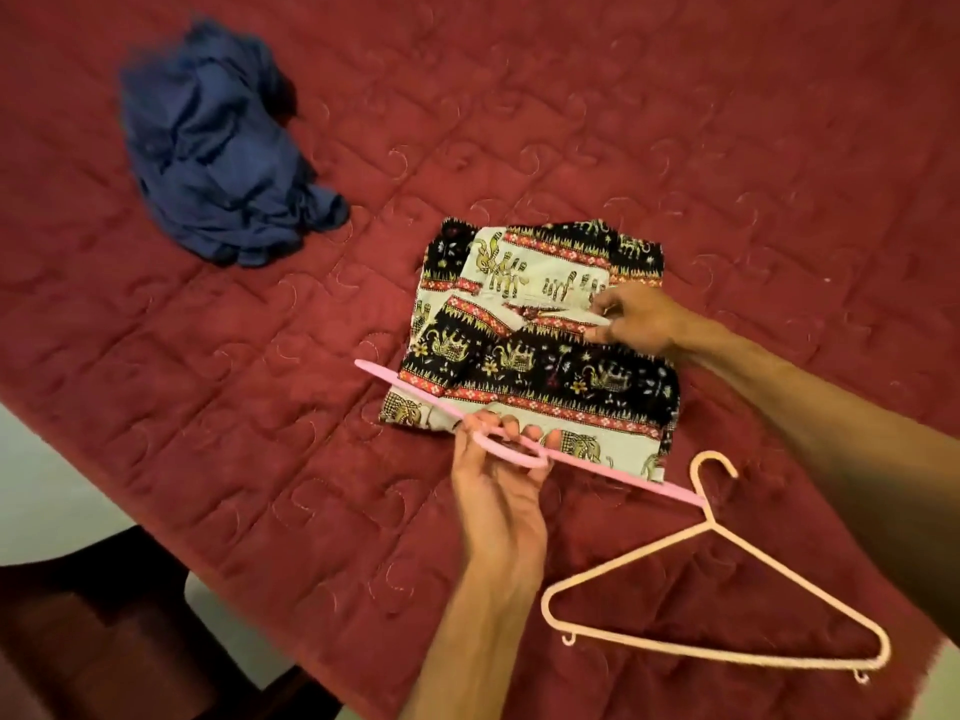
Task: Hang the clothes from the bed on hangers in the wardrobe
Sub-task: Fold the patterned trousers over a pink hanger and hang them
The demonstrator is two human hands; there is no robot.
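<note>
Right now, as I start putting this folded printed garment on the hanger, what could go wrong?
The folded black, cream and red elephant-print garment may bunch if the pink plastic hanger in your left hand goes in before it is opened out. Your right hand pinches only a small edge, which could slip.

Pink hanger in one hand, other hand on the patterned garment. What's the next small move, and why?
Probably open up the folded black-and-cream elephant-print garment with the right hand and feed an end of the pink plastic hanger inside: the right hand pinches a fabric edge, and the left hand holds the hanger right over it.
</note>
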